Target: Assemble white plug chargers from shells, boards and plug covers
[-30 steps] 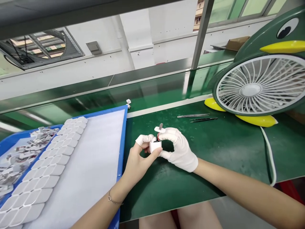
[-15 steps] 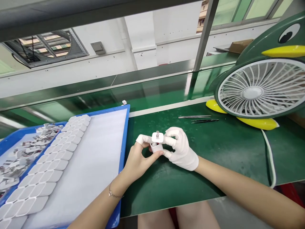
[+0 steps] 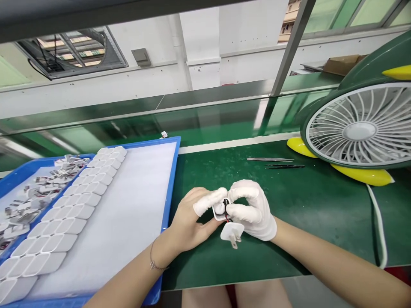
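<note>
Plug plate: the white plug plate [image 3: 230, 231] hangs over the tabletop [image 3: 205, 265] on the near side of the case, metal prongs pointing near; it is joined by thin red and dark wires [image 3: 228, 218], but does not cover the opening.
Left hand: the left hand [image 3: 189, 222], with a white finger cover [image 3: 208, 202] on one finger, grasps the white case [image 3: 219, 217] from the left, thumb on its near side.
Right hand: the gloved right hand [image 3: 252, 211] curls its fingers in at the right edge of the case, just beyond the plate; whether they pinch the wiring or only press there, I cannot tell.
Case: between the two hands, tilted, its opening towards the viewer; a rounded white part and dark pieces show inside.
Progress: judging by how it lies, the wiring is in place and the case is not closed.
Block tray: left of the hands, the blue block tray [image 3: 171, 182] bears rows of white blocks [image 3: 73, 214] along its left side; whether they are finished cannot be told.
Parts tray: farther left, the blue parts tray [image 3: 28, 164] holds a loose heap of pronged pieces [image 3: 41, 190] with wires.
Tweezers: black tweezers [image 3: 285, 166], then silver tweezers [image 3: 269, 159], lie beyond the right hand.
Fan: a green fan [image 3: 359, 130] stands at the far right.
</note>
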A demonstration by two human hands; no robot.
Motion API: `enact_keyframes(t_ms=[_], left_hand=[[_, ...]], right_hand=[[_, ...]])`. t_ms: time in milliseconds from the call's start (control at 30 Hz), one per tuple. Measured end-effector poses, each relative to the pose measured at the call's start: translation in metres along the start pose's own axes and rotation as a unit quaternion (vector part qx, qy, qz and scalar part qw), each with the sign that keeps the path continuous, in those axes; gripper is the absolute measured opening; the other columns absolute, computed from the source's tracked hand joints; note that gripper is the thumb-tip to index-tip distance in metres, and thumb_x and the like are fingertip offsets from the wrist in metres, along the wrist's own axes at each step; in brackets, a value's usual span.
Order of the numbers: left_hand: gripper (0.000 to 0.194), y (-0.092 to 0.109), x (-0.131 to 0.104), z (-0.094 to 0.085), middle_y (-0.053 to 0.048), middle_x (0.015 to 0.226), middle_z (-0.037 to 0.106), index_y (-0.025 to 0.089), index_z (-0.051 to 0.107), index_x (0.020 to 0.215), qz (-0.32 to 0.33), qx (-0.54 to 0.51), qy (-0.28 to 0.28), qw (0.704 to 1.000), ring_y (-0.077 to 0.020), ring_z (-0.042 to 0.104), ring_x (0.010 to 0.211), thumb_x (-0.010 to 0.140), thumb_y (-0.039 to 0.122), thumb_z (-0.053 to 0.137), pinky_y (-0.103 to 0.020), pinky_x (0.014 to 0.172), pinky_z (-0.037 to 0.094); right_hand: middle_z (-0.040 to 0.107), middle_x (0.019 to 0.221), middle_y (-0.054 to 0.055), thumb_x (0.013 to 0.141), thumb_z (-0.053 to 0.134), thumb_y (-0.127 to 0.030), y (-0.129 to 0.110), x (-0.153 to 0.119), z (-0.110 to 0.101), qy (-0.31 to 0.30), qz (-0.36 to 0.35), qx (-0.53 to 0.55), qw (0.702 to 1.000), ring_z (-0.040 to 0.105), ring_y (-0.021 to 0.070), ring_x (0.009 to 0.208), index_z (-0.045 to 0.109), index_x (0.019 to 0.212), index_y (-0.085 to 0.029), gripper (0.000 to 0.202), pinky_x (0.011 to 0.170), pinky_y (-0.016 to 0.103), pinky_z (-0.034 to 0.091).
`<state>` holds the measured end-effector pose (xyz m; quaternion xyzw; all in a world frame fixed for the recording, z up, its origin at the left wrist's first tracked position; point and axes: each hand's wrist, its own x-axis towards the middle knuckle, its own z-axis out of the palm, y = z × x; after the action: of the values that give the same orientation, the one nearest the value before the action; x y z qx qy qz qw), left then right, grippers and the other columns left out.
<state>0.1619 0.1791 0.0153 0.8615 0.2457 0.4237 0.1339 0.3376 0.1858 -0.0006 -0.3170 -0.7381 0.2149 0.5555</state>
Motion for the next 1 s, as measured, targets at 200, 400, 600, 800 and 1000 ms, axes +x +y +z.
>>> enact_keyframes(t_ms=[200,400,600,800,1000], left_hand=[[0.060,0.008,0.002,-0.008,-0.011,0.098,0.072,0.018,0.047,0.131,0.066,0.055,-0.029,0.996,-0.0202,0.066,0.082,0.075,0.015,0.070,-0.034,0.069,0.052],[0.039,0.011,0.003,-0.009,-0.009,0.091,0.074,0.024,0.053,0.119,0.064,0.097,-0.027,0.993,-0.0204,0.067,0.073,0.081,0.023,0.063,-0.035,0.063,0.052],[0.047,0.009,0.005,-0.007,-0.011,0.087,0.072,0.016,0.050,0.120,0.064,0.050,0.011,0.997,-0.0189,0.064,0.070,0.077,0.022,0.070,-0.034,0.063,0.052],[0.018,0.014,0.002,-0.007,-0.008,0.082,0.072,0.019,0.062,0.094,-0.025,0.022,-0.008,0.999,-0.0184,0.061,0.067,0.077,0.018,0.069,-0.033,0.063,0.048],[0.019,0.010,0.007,0.014,0.002,0.064,0.061,0.019,0.057,0.075,-0.461,-0.332,0.106,0.816,-0.0110,0.057,0.055,0.083,0.035,0.063,-0.023,0.054,0.048]], right_hand=[[0.048,0.047,-0.003,0.091,0.047,-0.050,-0.008,-0.002,-0.004,-0.019,-0.008,0.054,0.998,0.046,0.0151,0.044,0.049,0.063,-0.025,0.038,0.047,0.030,0.040],[0.044,0.050,-0.002,0.093,0.045,-0.040,-0.008,-0.006,-0.003,0.000,-0.036,-0.023,0.999,0.046,0.0154,0.046,0.050,0.065,-0.024,0.033,0.048,0.029,0.040],[0.029,0.045,-0.004,0.093,0.043,-0.033,-0.010,-0.001,-0.004,-0.050,-0.020,0.047,0.997,0.028,0.0119,0.038,0.038,0.056,-0.022,0.039,0.041,0.029,0.025],[0.057,0.074,0.001,0.090,0.055,-0.026,0.004,-0.010,0.002,0.057,-0.156,-0.038,0.985,0.058,0.0173,0.064,0.050,0.089,-0.025,0.005,0.060,0.032,0.049],[0.059,0.100,0.008,0.089,0.059,-0.046,0.018,-0.016,0.012,0.027,-0.034,-0.075,0.996,0.058,0.0244,0.093,0.052,0.110,-0.023,0.032,0.079,0.042,0.051]])
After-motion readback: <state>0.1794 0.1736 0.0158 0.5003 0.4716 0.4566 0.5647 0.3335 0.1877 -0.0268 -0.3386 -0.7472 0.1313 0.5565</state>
